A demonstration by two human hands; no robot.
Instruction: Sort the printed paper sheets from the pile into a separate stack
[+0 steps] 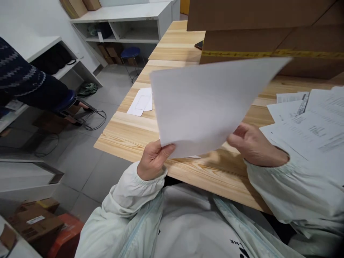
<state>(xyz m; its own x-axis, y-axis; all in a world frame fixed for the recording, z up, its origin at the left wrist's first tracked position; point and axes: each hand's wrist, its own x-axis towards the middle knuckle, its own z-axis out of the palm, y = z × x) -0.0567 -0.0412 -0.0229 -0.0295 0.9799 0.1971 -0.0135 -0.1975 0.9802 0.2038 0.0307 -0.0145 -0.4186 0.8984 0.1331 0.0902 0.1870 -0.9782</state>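
Observation:
A blank white sheet of paper [204, 104] is held up above the wooden table, tilted, its far right corner raised and curling. My left hand [153, 159] pinches the near left corner, thumb on top. My right hand [254, 143] grips the near right edge, fingers partly hidden behind the sheet. Whether it is one sheet or a thin stack, I cannot tell. Beyond my left hand, small white cards [140, 102] lie on the table. Beside my right hand spread several printed papers [317, 125]. A sliver of white paper [194, 156] shows under the sheet's near edge.
Large brown cardboard boxes [242, 43] stand at the back right of the table [120, 138]. A dark phone-like object [199, 44] lies beside them. To the left, a person [24, 75] sits on a blue stool [66, 100]. Cartons [40, 222] sit low at the left.

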